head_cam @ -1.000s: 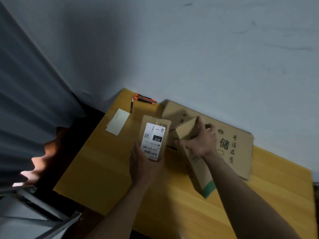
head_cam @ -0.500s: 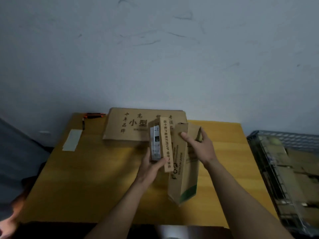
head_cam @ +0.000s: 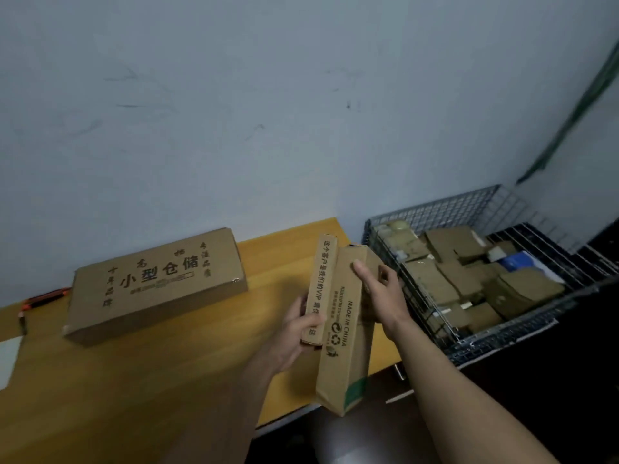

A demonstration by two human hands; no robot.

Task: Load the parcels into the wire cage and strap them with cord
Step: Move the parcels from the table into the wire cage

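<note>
My left hand [head_cam: 294,333] grips a small cardboard parcel [head_cam: 320,279] held edge-on, printed text along its side. My right hand [head_cam: 382,293] holds a longer cardboard parcel [head_cam: 345,346] marked "MADE IN CHINA" with a green corner, fingers wrapped round its upper part. Both parcels are lifted above the right end of the yellow table [head_cam: 167,370], side by side. The wire cage [head_cam: 442,209] stands to the right of the table, below its level, with several cardboard parcels [head_cam: 445,279] lying inside. No cord is visible.
A large flat cardboard box [head_cam: 157,283] with black characters lies on the table by the wall. Orange-and-black pens [head_cam: 43,299] and a pale paper sheet [head_cam: 8,360] sit at the table's far left. A green strip [head_cam: 576,108] hangs on the wall above the cage.
Both hands have lifted the two parcels off the table and carried them rightward. The view has swung right, bringing the wire cage fully into sight.
</note>
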